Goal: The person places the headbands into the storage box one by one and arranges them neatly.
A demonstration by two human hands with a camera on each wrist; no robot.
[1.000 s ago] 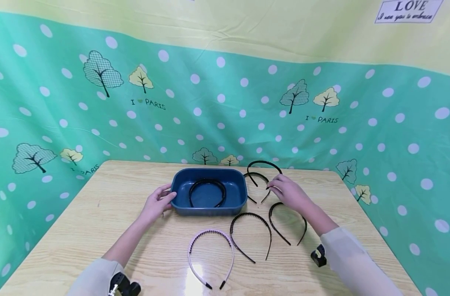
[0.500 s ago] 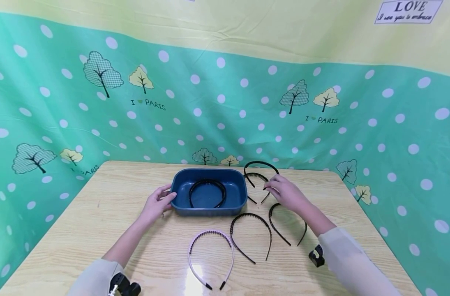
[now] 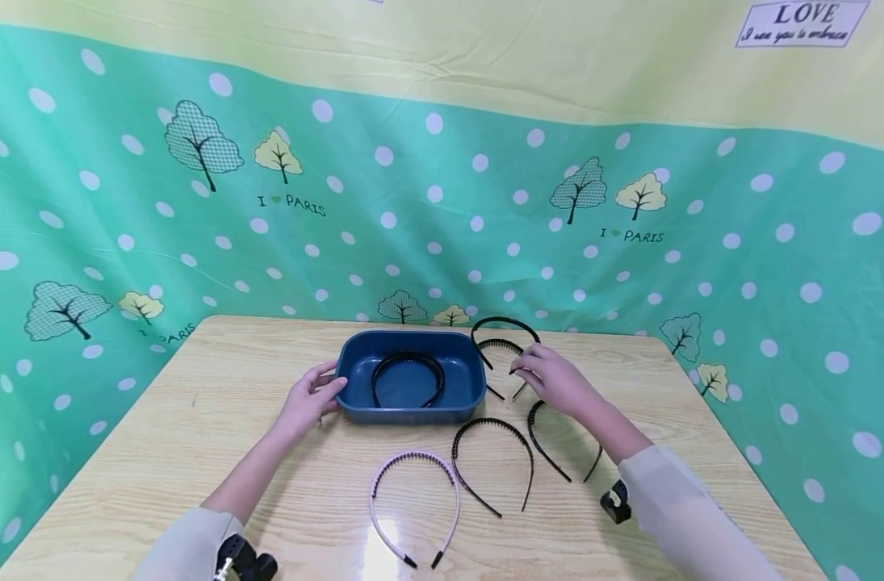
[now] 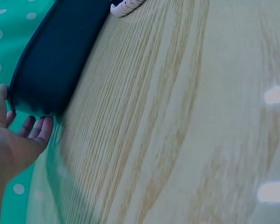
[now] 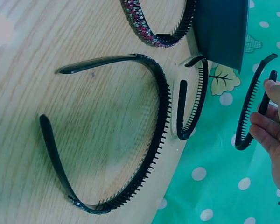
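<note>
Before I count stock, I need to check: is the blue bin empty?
Not empty: the head view shows at least one black headband inside the blue bin.

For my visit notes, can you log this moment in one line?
left hand: holds blue bin | right hand: pinches black headband | inside bin: another headband

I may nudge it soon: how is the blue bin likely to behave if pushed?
The blue bin will likely slide rather than tip, being low and wide. It is probably light: thin walls, at least one slim black headband inside. It looks stiff, as its rim shows no bend where the left hand grips.
</note>
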